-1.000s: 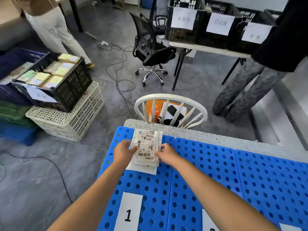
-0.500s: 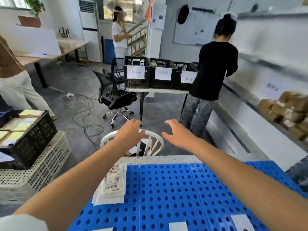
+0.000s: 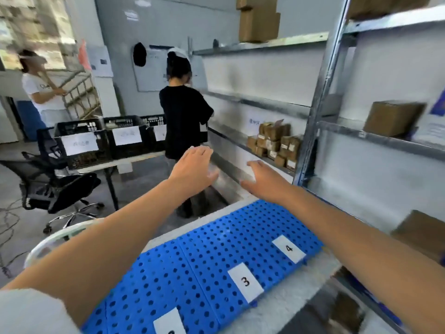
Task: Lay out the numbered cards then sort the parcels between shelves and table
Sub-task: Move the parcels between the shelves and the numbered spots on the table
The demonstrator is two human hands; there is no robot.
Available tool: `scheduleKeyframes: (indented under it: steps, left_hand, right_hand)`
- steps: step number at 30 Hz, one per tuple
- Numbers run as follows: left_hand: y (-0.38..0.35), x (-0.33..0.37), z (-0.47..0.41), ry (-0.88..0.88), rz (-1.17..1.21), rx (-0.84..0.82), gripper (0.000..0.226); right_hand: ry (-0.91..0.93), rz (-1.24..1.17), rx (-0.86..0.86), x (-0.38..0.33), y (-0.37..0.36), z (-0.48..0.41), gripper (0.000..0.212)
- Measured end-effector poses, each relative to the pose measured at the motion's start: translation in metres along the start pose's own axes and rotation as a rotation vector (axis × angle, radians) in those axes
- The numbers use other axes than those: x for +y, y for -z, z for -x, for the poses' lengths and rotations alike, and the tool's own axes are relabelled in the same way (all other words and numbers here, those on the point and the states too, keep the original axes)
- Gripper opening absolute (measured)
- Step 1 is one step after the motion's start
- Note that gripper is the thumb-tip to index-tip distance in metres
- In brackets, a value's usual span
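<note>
A: Head view. Hands?
B: Left hand (image 3: 192, 169) and right hand (image 3: 265, 179): both raised over the table's far edge, fingers straight and spread, nothing held.
A: Cards?
B: Card 3 (image 3: 245, 282) and card 4 (image 3: 289, 248), flat on the blue perforated table top (image 3: 192, 273), near its right edge.
A: Parcels?
B: Brown parcels (image 3: 274, 143), stacked on a shelf of the metal rack (image 3: 313, 116), beyond the right hand.
A: Other?
B: Labelled black crates (image 3: 96, 141), left; person in black (image 3: 183, 116) beside the rack.
</note>
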State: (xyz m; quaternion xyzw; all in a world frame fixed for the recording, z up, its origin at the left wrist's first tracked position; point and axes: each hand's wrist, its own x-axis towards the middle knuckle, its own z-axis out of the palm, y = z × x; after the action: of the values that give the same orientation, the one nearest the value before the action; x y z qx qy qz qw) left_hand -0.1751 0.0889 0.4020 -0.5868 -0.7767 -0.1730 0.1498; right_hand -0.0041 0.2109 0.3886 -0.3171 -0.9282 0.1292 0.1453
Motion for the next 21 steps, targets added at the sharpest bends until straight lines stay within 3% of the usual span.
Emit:
scheduleKeyframes:
  steps: [12,21]
  left_hand:
    - [-0.078,0.253,-0.016,-0.317,0.090,-0.119,0.061]
    - [-0.191,0.354,-0.001,-0.468,0.138,-0.288,0.061]
  right_hand:
    - [-0.417,-0.017,0.099,0.189,0.059,0.196,0.061]
    - [-0.602,-0.089,0.022,0.288,0.025,0.267,0.064]
